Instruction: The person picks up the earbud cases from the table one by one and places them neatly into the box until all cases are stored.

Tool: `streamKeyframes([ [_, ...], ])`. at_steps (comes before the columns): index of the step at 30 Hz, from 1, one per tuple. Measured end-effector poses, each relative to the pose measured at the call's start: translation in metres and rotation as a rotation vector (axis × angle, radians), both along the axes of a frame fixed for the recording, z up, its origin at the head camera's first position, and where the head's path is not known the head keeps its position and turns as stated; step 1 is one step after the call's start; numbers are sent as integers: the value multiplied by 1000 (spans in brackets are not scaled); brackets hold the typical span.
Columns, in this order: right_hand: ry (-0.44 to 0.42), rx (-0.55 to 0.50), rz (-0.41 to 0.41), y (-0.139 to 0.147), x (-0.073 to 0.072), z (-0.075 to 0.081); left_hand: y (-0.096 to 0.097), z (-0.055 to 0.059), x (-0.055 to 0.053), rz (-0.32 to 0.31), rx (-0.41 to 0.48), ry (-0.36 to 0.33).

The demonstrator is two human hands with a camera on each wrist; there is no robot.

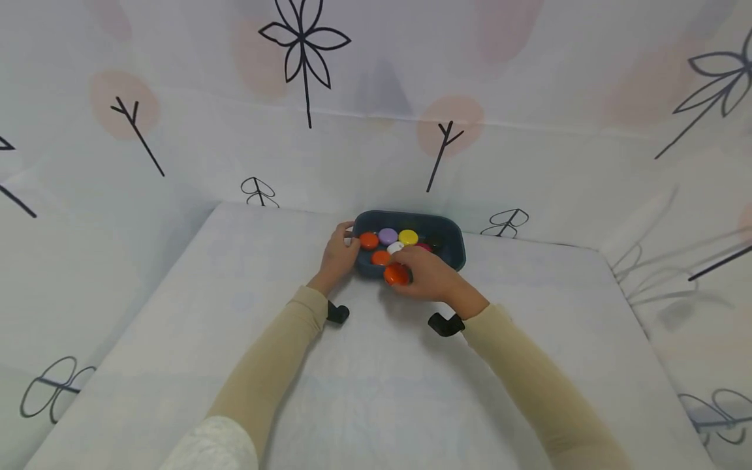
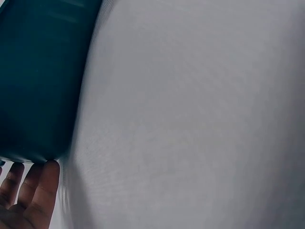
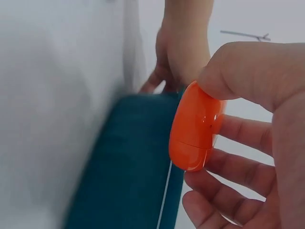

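My right hand (image 1: 431, 277) holds a glossy orange rounded disc (image 3: 195, 129) between thumb and fingers, at the near side of a dark teal tray (image 1: 452, 258). A fine seam runs across the disc in the right wrist view. At the tray's left end is my left hand (image 1: 337, 256), its fingertips (image 2: 49, 167) touching the outside of the wall. Inside the tray lie similar rounded discs: an orange one (image 1: 368, 241), a lilac one (image 1: 388, 236), a yellow one (image 1: 408, 237), a white one (image 1: 394, 247) and others, some partly hidden by my right hand.
The tray stands near the back edge of a table covered in white cloth (image 1: 376, 391). Patterned white fabric (image 1: 376, 156) rises behind the table and along both sides. Black wrist mounts (image 1: 446, 324) stick out from both sleeves.
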State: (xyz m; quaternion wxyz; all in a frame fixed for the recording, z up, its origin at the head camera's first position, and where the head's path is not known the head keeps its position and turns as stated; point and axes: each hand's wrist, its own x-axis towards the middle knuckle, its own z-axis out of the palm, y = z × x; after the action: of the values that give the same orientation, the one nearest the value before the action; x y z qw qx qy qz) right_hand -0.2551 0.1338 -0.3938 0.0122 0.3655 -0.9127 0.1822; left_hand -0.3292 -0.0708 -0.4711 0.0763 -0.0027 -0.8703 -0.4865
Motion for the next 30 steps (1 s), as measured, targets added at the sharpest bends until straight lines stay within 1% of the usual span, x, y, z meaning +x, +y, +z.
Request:
streamKeyframes([
  [2, 7, 4, 16, -5, 3, -2, -1, 1, 0, -3, 2, 11],
  [8, -50, 26, 9, -19, 8, -11, -3, 1, -1, -10, 8, 11],
  [13, -67, 63, 22, -27, 12, -18, -3, 0, -1, -8, 17, 12],
  [16, -94, 74, 22, -31, 16, -21, -3, -1, -2, -8, 14, 16],
  [19, -109, 85, 18, -35, 19, -26, -2, -2, -2, -10, 13, 12],
  [25, -113, 123, 5, -40, 20, -36, -2, -2, -2, -5, 10, -8],
  [30, -137, 134, 4, -42, 22, -40, -1, -2, -2, -4, 4, -20],
])
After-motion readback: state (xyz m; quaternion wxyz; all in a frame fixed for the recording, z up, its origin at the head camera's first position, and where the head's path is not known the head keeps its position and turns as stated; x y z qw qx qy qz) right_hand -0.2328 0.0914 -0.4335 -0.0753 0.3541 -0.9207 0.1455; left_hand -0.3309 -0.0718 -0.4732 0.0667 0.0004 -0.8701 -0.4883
